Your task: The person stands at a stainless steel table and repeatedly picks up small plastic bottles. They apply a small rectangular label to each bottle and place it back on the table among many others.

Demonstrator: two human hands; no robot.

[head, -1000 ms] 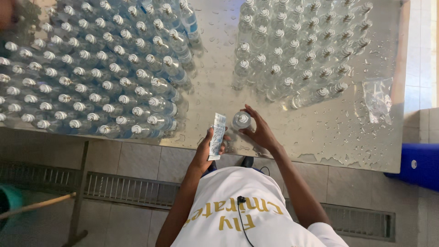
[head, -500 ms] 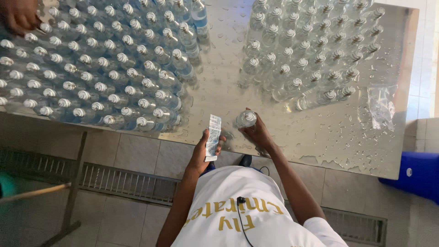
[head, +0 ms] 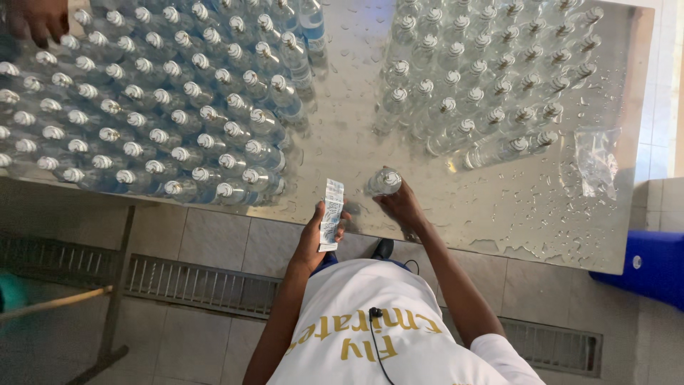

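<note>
Table: wet shiny steel table (head: 499, 207), two big blocks of capped clear plastic bottles (head: 164, 107) standing on it
Left arm: bent, forearm raised at the table's near edge
Left hand (head: 317, 235): clenched on a white printed label strip (head: 331, 214), held upright
Right arm: stretched forward
Right hand (head: 402, 207): grasping a single clear plastic bottle (head: 385, 182) standing near the edge, between the blocks
Far corner: another person's hand (head: 35, 18) over the bottles

Desk (head: 356, 135): bare metal, glossy, smooth, beaded with water drops. Bottles (head: 178, 121): clear plastic, shiny, wet; caps pale plastic. Single bottle (head: 385, 182) under right hand (head: 404, 207): same clear plastic. Strip of labels (head: 331, 214) in left hand (head: 317, 239): thin printed film, slight sheen. Bag (head: 595, 160): crinkled clear plastic. Shirt (head: 377, 328): white matt cloth. Floor (head: 214, 235): matt tile, metal grate.
</note>
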